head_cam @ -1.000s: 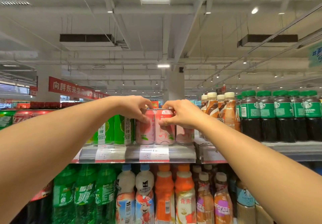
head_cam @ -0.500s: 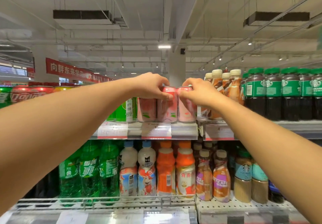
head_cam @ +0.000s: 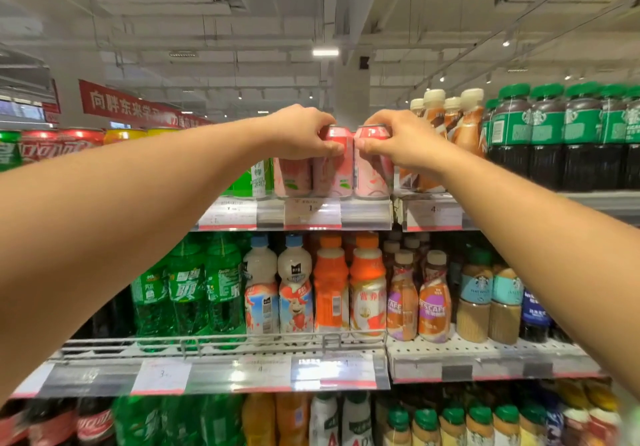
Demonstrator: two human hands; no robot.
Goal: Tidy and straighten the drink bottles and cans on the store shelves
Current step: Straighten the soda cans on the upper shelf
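Three pink peach-drink cans stand in a row at the front of the top shelf (head_cam: 363, 211). My left hand (head_cam: 301, 132) grips the top of the middle pink can (head_cam: 333, 175), fingers curled over its rim. My right hand (head_cam: 398, 142) grips the top of the right pink can (head_cam: 371, 177) the same way. The two held cans stand upright and touch each other. The left pink can (head_cam: 292, 178) stands free beside them, its top hidden behind my left hand.
Green cans (head_cam: 258, 177) stand left of the pink ones; tan bottles (head_cam: 467, 123) and dark green-capped coffee bottles (head_cam: 547, 140) to the right. The shelf below holds green soda bottles (head_cam: 188, 293), milk drinks (head_cam: 277, 286), orange bottles (head_cam: 349, 286) and coffee bottles (head_cam: 433, 300).
My view has tilted downward, so the shelves sit higher in frame. My left hand has shifted from the left can to the middle one, my right hand to the right can.
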